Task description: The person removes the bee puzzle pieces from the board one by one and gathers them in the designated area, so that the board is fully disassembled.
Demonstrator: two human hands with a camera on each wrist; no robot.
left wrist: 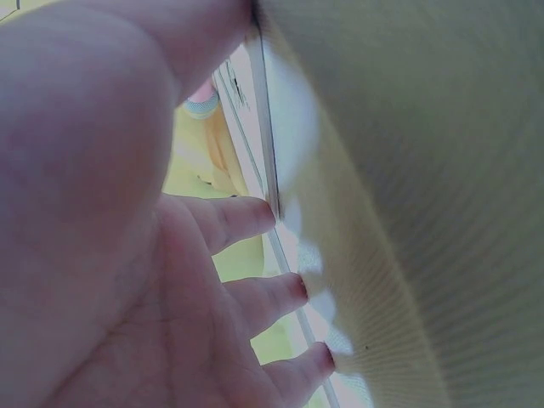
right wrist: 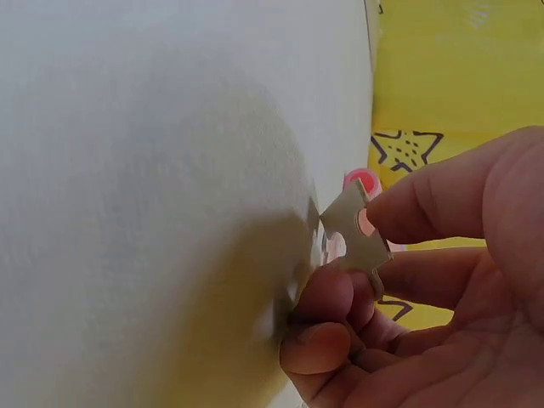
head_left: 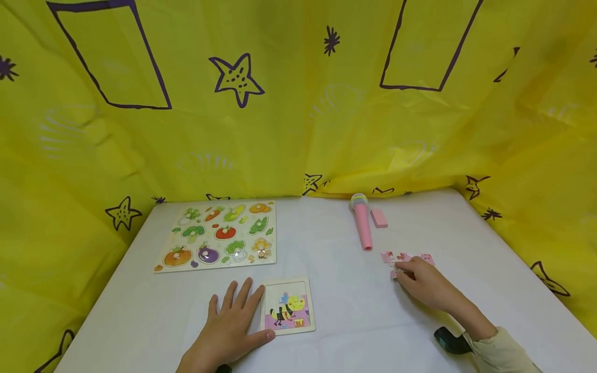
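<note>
Low in the middle of the head view lies a small framed jigsaw (head_left: 311, 306), partly filled with a bee picture. My left hand (head_left: 228, 329) lies with fingers spread at its left side; the thumb and index finger touch the frame. In the left wrist view those straight fingers reach along the frame's edge (left wrist: 269, 127). On the right, my right hand (head_left: 426, 285) pinches a jigsaw piece (right wrist: 364, 242), its plain back facing the right wrist camera. Pink jigsaw pieces (head_left: 387, 257) lie around its fingertips, some partly hidden by the hand.
A peg puzzle board with vegetables (head_left: 272, 248) lies at the back left. Behind the pieces are a pink toy microphone (head_left: 363, 225) and a small pink block (head_left: 379, 218). A yellow patterned curtain (head_left: 280, 140) borders the white table (head_left: 336, 305) at back and sides.
</note>
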